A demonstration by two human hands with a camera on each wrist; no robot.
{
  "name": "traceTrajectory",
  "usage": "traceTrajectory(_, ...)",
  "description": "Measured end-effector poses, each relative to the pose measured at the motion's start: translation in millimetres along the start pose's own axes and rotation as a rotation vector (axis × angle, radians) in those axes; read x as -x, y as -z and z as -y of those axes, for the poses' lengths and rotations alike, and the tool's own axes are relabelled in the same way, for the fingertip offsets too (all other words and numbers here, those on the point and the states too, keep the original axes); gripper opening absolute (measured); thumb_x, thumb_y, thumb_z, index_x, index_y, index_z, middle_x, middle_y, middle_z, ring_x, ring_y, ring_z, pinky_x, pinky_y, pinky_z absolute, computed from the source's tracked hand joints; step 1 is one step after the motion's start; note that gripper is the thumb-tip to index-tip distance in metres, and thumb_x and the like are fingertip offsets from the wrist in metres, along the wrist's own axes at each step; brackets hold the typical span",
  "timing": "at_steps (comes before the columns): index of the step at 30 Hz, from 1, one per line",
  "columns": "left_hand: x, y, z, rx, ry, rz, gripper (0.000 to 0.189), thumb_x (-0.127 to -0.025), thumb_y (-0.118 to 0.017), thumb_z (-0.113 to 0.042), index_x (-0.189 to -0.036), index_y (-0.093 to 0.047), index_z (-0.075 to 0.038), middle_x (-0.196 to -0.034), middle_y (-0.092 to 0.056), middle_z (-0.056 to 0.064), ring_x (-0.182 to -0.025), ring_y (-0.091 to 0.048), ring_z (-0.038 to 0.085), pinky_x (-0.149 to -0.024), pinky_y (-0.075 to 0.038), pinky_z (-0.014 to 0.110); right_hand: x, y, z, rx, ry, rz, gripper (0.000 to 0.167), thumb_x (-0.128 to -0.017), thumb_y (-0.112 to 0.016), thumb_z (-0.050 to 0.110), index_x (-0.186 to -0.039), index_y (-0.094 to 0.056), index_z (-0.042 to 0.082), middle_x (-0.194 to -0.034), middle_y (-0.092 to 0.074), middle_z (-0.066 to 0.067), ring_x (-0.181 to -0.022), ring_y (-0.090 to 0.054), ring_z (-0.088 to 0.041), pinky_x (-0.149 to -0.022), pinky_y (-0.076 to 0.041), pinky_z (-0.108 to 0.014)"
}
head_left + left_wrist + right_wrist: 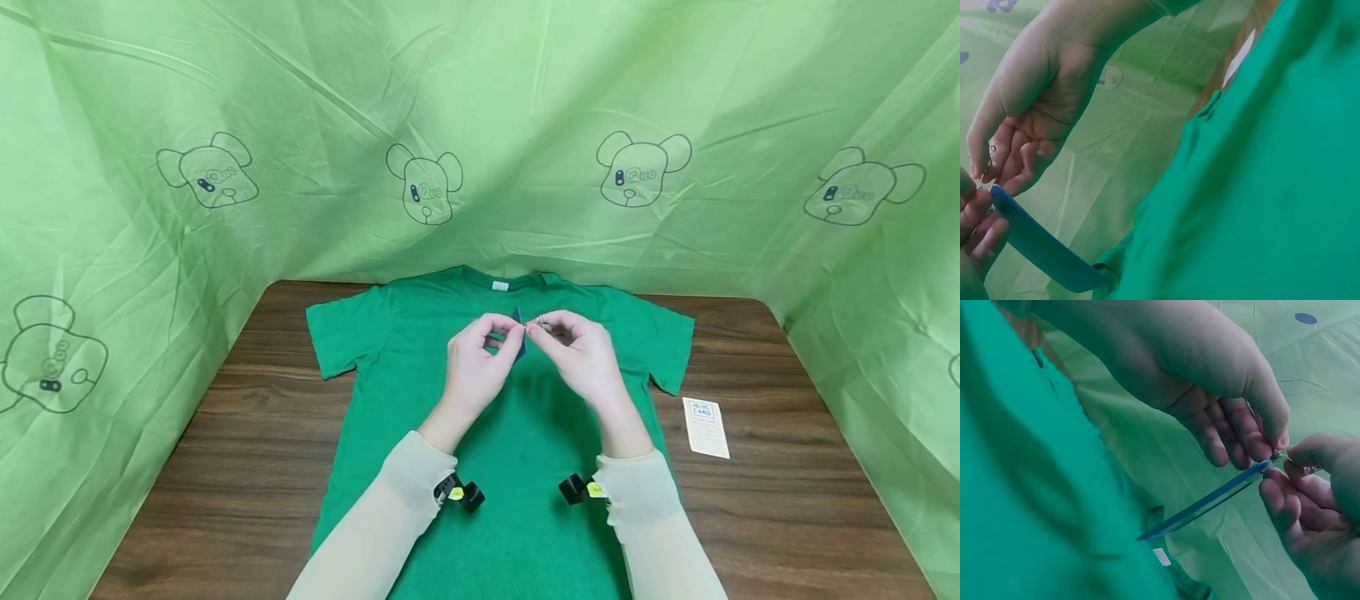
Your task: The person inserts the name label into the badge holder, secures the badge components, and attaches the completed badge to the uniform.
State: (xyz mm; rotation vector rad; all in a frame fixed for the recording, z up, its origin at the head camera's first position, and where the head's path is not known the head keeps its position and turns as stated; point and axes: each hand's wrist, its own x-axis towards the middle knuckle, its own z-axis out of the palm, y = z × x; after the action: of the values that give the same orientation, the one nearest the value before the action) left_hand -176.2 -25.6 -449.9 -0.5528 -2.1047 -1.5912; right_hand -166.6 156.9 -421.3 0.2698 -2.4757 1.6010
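Observation:
A green T-shirt (480, 408) lies spread on the table, collar away from me. Above its chest, my left hand (477, 358) and right hand (585, 354) meet at the fingertips. Between them hangs a flat blue badge-like holder (1047, 247), seen nearly edge-on, its lower end close to the shirt. Small metal hardware (1277, 456) sits at its top edge, where the left thumb and fingers pinch it. The right thumb and index finger pinch a thin metal piece (1313, 469) beside it. Fingertips partly cover both metal parts, so their exact kind is unclear.
A white printed card (706, 427) lies on the brown wooden table (780, 500), right of the shirt. Light green curtains (525, 100) with bear-face drawings enclose the back and sides. A small white label (500, 286) shows inside the shirt's collar.

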Motion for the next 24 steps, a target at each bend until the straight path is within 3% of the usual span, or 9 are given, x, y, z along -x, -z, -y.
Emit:
traceTrajectory(4,0.2,-1.3,2.8,0.032,-0.018,-0.013,0.011,-0.106,-0.075,-0.014,-0.102,-0.080,-0.005,-0.110,-0.075,0.007,-0.101,-0.072,0.019,-0.086,-0.065,0.031,-0.1,-2.9,-1.6,-0.030,0.011,-0.045,0.023,-0.103,-0.081,0.029,-0.111,-0.084,0.009,-0.103,-0.082,-0.007,-0.095,-0.076,-0.020,-0.085,-0.061,-0.026)
traceTrajectory(9,0.0,-2.3,4.4,0.069,-0.047,-0.022,0.010,-0.106,-0.075,-0.012,-0.105,-0.081,-0.004,-0.109,-0.078,0.008,-0.100,-0.076,0.019,-0.091,-0.064,0.029,-0.2,-6.1,-2.1,-0.067,0.008,-0.079,0.024,-0.102,-0.082,0.028,-0.110,-0.085,0.006,-0.098,-0.083,-0.010,-0.090,-0.078,-0.021,-0.080,-0.061,-0.022)
traceTrajectory(18,1.8,-3.6,5.7,0.082,-0.083,-0.061,0.009,-0.106,-0.075,-0.013,-0.106,-0.081,-0.006,-0.108,-0.079,0.007,-0.095,-0.076,0.020,-0.086,-0.065,0.032,-0.3,-7.4,-0.8,-0.090,0.013,-0.072,0.023,-0.103,-0.081,0.027,-0.110,-0.085,0.005,-0.097,-0.083,-0.009,-0.090,-0.079,-0.018,-0.082,-0.061,-0.023)
traceTrajectory(24,2.3,-4.3,6.1,0.104,-0.042,-0.080,0.009,-0.105,-0.077,-0.012,-0.105,-0.082,-0.005,-0.108,-0.080,0.007,-0.093,-0.077,0.019,-0.084,-0.065,0.031,-0.5,-8.9,-1.2,-0.115,-0.005,-0.069,0.023,-0.104,-0.080,0.026,-0.110,-0.085,0.005,-0.097,-0.083,-0.009,-0.090,-0.079,-0.016,-0.084,-0.061,-0.023)
